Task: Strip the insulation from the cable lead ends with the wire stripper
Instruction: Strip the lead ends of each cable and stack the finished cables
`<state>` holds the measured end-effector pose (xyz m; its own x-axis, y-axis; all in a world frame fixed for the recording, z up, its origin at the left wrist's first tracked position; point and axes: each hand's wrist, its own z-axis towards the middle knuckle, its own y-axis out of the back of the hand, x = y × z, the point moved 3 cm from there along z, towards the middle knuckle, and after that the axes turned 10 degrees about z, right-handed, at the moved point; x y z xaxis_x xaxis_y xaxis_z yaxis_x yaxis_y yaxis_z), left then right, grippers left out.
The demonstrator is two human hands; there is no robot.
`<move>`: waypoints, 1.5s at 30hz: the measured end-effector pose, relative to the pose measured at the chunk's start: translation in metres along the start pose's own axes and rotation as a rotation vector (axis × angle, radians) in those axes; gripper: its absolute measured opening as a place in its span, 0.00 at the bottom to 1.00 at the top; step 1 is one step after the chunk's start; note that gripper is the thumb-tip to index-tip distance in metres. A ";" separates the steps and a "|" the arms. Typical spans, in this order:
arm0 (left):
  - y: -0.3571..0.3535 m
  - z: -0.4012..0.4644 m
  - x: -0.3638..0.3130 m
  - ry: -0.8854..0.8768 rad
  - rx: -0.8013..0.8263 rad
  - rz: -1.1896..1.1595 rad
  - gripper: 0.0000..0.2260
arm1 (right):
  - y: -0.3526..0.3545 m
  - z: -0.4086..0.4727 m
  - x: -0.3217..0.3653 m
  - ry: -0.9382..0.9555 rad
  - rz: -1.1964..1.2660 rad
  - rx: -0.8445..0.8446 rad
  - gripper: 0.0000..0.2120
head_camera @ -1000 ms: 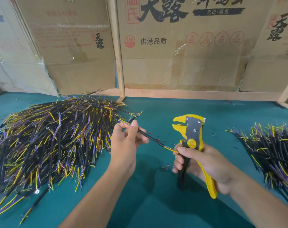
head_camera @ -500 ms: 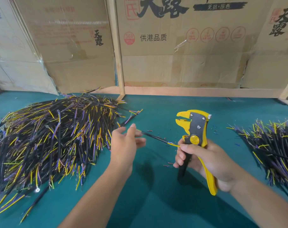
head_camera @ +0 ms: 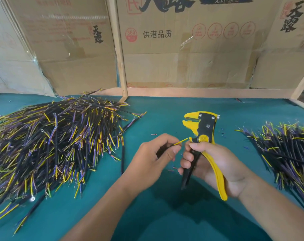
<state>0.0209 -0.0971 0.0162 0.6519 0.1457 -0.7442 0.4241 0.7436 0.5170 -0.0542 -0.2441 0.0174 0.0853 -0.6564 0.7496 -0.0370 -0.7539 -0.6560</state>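
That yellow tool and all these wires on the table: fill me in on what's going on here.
A person is stripping cable ends at a green table. The right hand grips a yellow and black wire stripper upright. The left hand pinches one black cable, whose yellow lead reaches the stripper's side below the jaws, not between them. A big pile of cables lies to the left, a smaller pile to the right, and bits of cut insulation dot the table.

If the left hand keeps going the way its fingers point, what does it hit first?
Probably the wire stripper gripped in the right hand: the left hand pinches a cable lead aimed right at it. Depth is uncertain.
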 end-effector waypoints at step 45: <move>0.002 -0.005 -0.019 0.005 0.174 -0.478 0.09 | -0.005 -0.001 -0.015 -0.023 0.019 -0.033 0.06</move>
<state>0.0065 -0.0949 0.0291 0.3567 -0.1807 -0.9166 0.7727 0.6085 0.1807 -0.0560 -0.2306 0.0098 0.1069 -0.6697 0.7349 -0.0719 -0.7424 -0.6661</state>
